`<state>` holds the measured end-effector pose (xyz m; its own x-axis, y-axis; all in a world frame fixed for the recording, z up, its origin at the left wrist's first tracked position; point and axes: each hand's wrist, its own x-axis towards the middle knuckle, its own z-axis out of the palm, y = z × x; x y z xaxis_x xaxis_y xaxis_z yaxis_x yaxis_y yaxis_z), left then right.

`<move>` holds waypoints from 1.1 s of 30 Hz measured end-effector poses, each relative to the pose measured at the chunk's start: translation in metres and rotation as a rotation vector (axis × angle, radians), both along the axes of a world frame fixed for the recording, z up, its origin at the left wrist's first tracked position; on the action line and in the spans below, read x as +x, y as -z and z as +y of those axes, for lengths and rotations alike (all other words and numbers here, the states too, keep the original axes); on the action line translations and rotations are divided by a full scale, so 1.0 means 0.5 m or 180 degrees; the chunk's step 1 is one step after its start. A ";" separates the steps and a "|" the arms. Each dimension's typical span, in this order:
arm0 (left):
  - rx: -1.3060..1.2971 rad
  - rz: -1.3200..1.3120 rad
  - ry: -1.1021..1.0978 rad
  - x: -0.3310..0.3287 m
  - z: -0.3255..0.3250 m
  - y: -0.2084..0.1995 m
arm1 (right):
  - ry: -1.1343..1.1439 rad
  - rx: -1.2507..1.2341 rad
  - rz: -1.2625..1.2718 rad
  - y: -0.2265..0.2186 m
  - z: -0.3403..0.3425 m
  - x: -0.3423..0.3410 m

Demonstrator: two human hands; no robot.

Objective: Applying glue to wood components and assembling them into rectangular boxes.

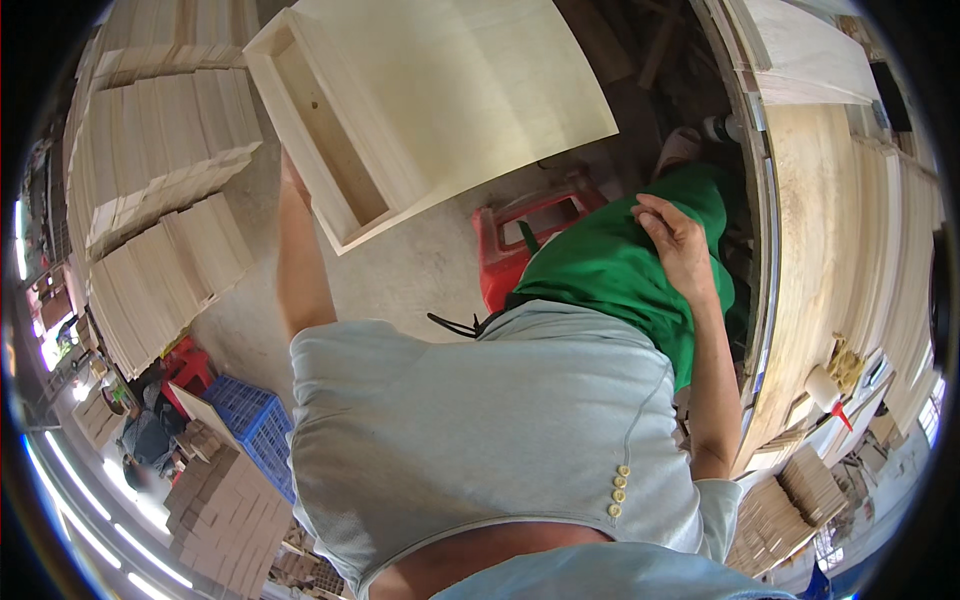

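Note:
A large pale wooden box (490, 90) is tilted in front of me at the top of the view. A broad flat panel covers most of it, and a long narrow open compartment (325, 120) runs along its left side. My left hand (292, 178) is at the outer left edge of this box and seems to grip it; the box hides most of the fingers. Over my green shorts (610, 270) hovers or rests my right hand (677, 245), its fingers loosely bent and apart, holding nothing.
Stacked pale boards (165, 150) rise at the left. A red plastic stool (500, 245) stands by my legs. Along the right runs a wooden workbench (810, 230) with more boards and a white glue bottle (824, 390). A blue crate (250, 425) and another person (150, 435) are at lower left.

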<state>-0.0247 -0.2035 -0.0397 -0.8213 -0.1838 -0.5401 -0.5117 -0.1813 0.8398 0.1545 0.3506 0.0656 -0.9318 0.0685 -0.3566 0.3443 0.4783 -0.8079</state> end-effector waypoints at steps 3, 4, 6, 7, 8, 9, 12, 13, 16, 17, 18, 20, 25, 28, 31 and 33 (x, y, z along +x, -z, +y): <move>0.0036 -0.0010 0.0059 -0.020 0.022 0.002 | 0.0064 -0.0086 0.0033 0.005 0.002 0.005; 0.0045 -0.0011 0.0081 -0.028 0.030 0.001 | 0.0011 -0.0030 0.0019 0.005 0.003 0.007; 0.0067 -0.0013 0.0132 -0.045 0.049 0.000 | -0.0015 0.0034 0.0016 0.004 0.005 0.010; 0.0081 -0.0016 0.0158 -0.054 0.060 0.001 | 0.0017 0.0001 0.0015 0.002 0.006 0.012; 0.0093 -0.0021 0.0181 -0.061 0.071 0.001 | 0.0045 -0.0034 0.0012 0.002 0.007 0.014; 0.0102 -0.0027 0.0203 -0.067 0.080 0.001 | 0.0065 -0.0030 0.0019 0.003 0.008 0.017; 0.0117 -0.0067 0.0234 -0.075 0.095 0.004 | 0.0115 -0.0003 0.0089 0.005 0.007 0.014; 0.0065 -0.0125 0.0179 -0.077 0.091 0.004 | 0.0085 0.0083 0.0049 0.001 0.002 0.006; -0.0034 -0.0153 0.0113 -0.070 0.088 -0.012 | -0.0037 0.0100 0.0059 0.015 -0.021 -0.013; -0.0096 -0.0077 0.0106 -0.067 0.088 -0.024 | -0.0126 0.0014 0.0155 0.019 -0.025 -0.013; -0.0119 -0.0113 0.0056 -0.067 0.085 -0.039 | -0.0175 -0.0012 0.0120 0.019 -0.028 -0.010; -0.0477 0.0546 -0.0176 -0.083 0.084 -0.067 | -0.0132 -0.0027 0.0174 0.022 -0.038 -0.013; -0.3268 0.1823 0.0517 -0.107 0.298 -0.249 | 0.0241 -0.0389 0.0254 0.015 -0.010 0.008; -0.2959 0.2043 0.1146 -0.093 0.477 -0.282 | 0.0651 -0.0328 0.0317 0.004 0.024 0.038; -0.2499 0.2186 0.2414 -0.049 0.577 -0.290 | 0.0827 -0.0159 0.0760 -0.050 0.057 0.051; -0.1869 0.1796 0.3226 -0.011 0.681 -0.306 | 0.1359 -0.0032 0.0447 -0.103 0.108 0.087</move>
<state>-0.0300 0.1370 0.1133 -0.8192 0.5591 -0.1276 0.2444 0.5418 0.8042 0.1981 0.4049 0.1169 -0.8602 0.4545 -0.2313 0.3958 0.3090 -0.8648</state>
